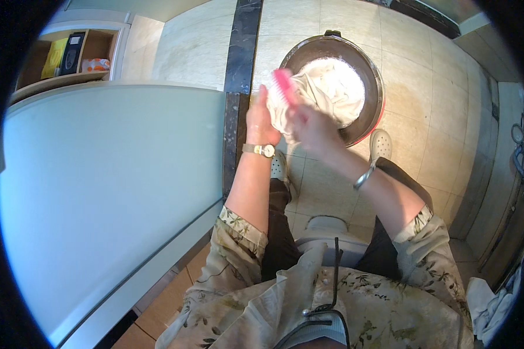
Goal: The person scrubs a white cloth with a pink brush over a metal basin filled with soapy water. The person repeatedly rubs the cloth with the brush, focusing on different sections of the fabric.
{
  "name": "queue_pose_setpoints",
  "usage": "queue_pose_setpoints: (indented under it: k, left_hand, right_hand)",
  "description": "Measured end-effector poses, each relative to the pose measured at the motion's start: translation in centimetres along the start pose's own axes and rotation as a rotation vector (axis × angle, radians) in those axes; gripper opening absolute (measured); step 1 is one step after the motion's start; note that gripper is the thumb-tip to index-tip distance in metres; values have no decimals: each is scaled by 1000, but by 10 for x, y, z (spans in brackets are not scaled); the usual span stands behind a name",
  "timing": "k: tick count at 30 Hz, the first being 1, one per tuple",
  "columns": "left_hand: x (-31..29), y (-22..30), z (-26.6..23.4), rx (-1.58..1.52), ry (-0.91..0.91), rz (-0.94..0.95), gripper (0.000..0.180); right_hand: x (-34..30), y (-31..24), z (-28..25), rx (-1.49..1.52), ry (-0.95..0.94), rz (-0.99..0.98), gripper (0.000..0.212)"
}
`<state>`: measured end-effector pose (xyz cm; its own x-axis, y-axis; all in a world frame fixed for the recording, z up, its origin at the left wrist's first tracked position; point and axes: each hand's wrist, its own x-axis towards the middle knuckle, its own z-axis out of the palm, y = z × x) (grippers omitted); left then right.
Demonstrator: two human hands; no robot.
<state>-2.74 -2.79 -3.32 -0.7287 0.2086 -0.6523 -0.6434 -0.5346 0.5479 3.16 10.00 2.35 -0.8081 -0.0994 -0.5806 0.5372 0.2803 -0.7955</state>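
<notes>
A pale cream cloth (330,93) lies bunched in a dark round basin (368,68), and part of it is drawn over the near left rim. My left hand (262,121) holds that drawn-out part, its fingers stretched along the cloth's left side. In my right hand (312,129), fingers wrapped round the handle, is a pink scrubbing brush (284,86). Its bristles are over the cloth beside my left hand. Brush and right hand are smeared by motion, so I cannot tell whether the bristles touch the cloth.
The basin stands on the tiled floor (410,87), just beyond my shoes. At the left is a large frosted glass panel (116,192), with a dark stone strip (243,52) beside it. An open shelf (96,49) holds small packages. Scissors (517,135) hang at the far right.
</notes>
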Motion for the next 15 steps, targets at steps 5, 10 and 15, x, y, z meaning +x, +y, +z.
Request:
queue_pose_setpoints:
  k: [5, 10, 15]
  left_hand:
    - [-5, -2, 2, -136, -207, -104, 40]
    - [15, 7, -35, -246, -524, -142, 37]
    - [-9, -2, 10, -153, -218, -95, 35]
  right_hand:
    - [2, 19, 3, -104, 170, -255, 28]
    - [2, 38, 33, -229, 445, -679, 34]
    - [4, 21, 3, -155, 188, -223, 27]
